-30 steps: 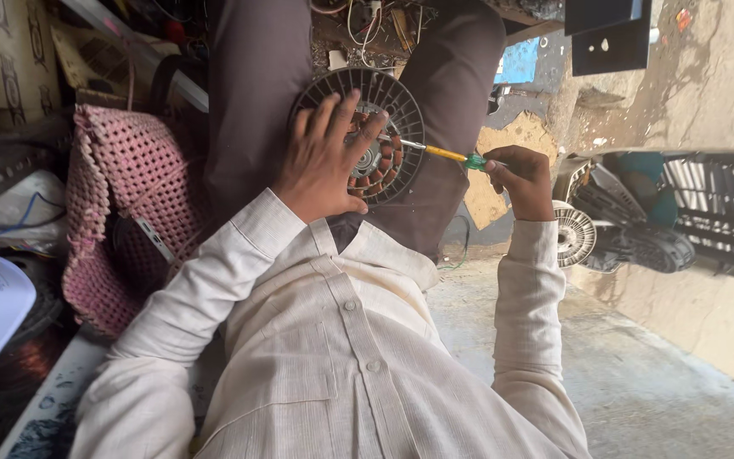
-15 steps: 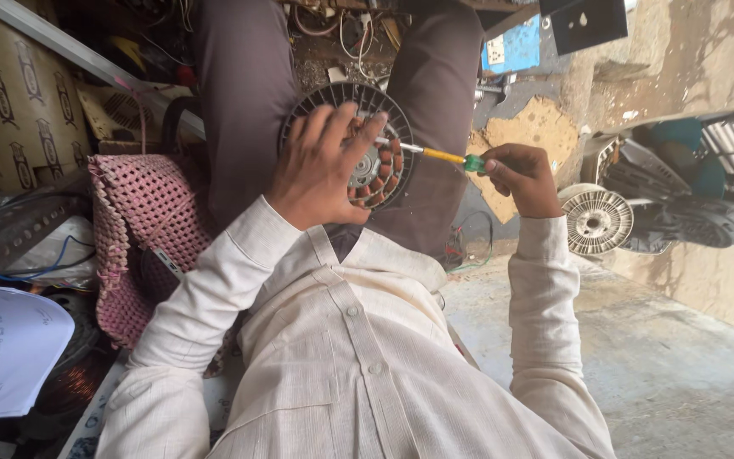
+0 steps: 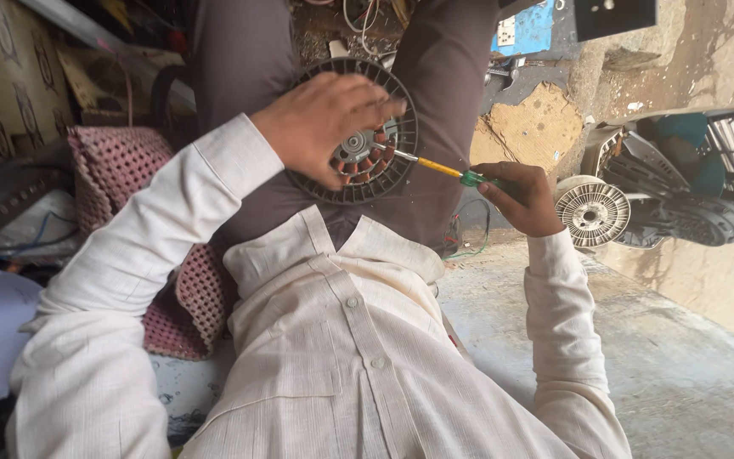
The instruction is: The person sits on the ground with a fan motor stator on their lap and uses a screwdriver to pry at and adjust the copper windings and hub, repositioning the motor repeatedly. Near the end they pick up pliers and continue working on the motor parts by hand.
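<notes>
Black plastic ribs ring the one round fan motor (image 3: pixel 358 153) that rests on the person's lap, between the two thighs in dark trousers (image 3: pixel 452 102). Copper-coloured windings show at its middle, around a grey metal hub. The flat face of the motor is turned towards the camera.

One left hand (image 3: pixel 320 119) lies spread over the upper left part of the motor, fingers draped across the ribs and touching them, so its grip is loose and open, pressing rather than closing round anything. One right hand (image 3: pixel 524 200) is closed round the green handle of the single screwdriver (image 3: pixel 439 168). The screwdriver's long axis runs from that hand up and to the left in the picture, at a shallow slant; its yellow shaft comes out of the fist and its metal tip points into the windings, touching or just at the motor's right side.

Two cream sleeves (image 3: pixel 155 255) of one buttoned shirt fill the lower part of the view. One pink woven cushion (image 3: pixel 116 166) sits at the left. A second, white round motor part (image 3: pixel 592 214) lies on the concrete floor (image 3: pixel 681 365), near the right hand.
</notes>
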